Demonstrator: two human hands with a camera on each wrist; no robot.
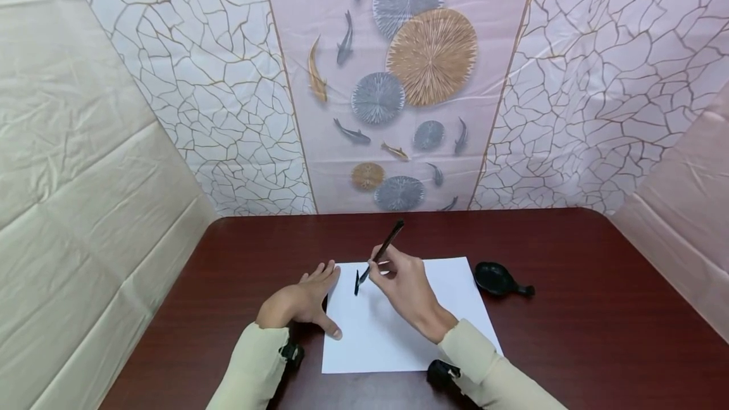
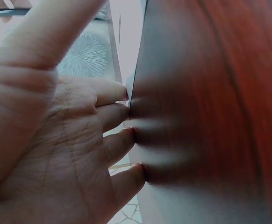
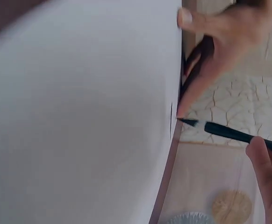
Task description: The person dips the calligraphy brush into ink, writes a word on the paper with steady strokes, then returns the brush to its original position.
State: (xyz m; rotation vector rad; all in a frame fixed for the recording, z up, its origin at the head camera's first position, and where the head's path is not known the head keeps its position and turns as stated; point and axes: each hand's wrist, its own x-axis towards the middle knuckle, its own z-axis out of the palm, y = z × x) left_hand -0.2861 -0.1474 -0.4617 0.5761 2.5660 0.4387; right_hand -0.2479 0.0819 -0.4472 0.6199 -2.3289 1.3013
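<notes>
My right hand (image 1: pixel 407 286) pinches a dark paintbrush (image 1: pixel 390 240) that slants down to the left over a white sheet of paper (image 1: pixel 398 340). In the right wrist view the dark bristles (image 3: pixel 187 122) are right by a thin black stroke (image 3: pixel 171 121) on the sheet. From the head view that black stroke (image 1: pixel 357 283) is short and upright, near the paper's upper left. At the sheet's left edge my left hand (image 1: pixel 304 301) rests with fingers spread, its thumb on the paper. The left wrist view shows its fingertips (image 2: pixel 138 172) against the table.
A small black dish with a handle (image 1: pixel 494 278) sits on the dark red table (image 1: pixel 581 334), just right of the paper. Behind the table's far edge hangs a patterned curtain (image 1: pixel 398 144), with pale cloth (image 1: pixel 85 207) along the left side.
</notes>
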